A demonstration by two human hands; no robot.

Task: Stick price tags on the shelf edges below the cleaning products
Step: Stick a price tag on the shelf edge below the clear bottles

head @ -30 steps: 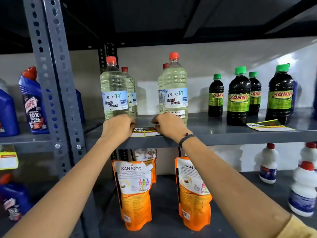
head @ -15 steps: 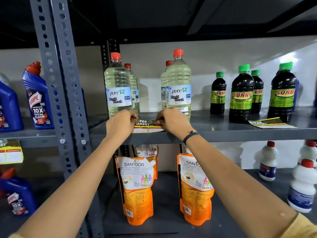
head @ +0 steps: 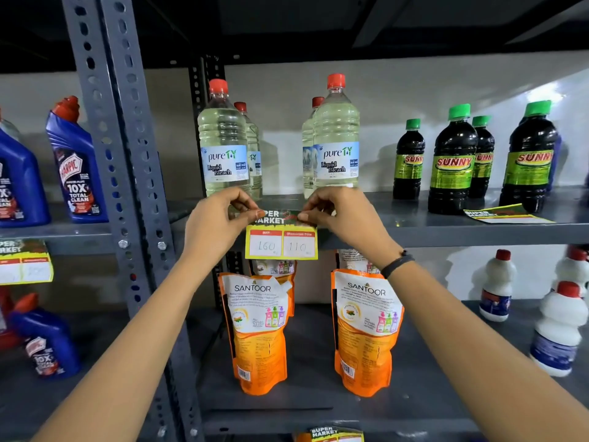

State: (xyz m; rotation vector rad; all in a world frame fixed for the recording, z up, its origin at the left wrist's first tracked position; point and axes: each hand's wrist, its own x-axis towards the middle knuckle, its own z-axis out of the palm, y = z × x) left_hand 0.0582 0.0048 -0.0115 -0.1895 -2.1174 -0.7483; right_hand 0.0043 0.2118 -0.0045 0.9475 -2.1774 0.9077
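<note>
Nearest, at six o'clock, two orange Santoor pouches [head: 259,333] stand on the lower shelf. Above them the left hand [head: 216,224] and right hand [head: 341,218] each pinch a top corner of the price tag [head: 281,240], which hangs over the shelf edge [head: 446,234]. Just behind, at twelve o'clock, stand the liquid bleach bottles [head: 336,138]. A second tag [head: 506,215] lies flat at three o'clock before dark Sunny bottles [head: 452,161].
</note>
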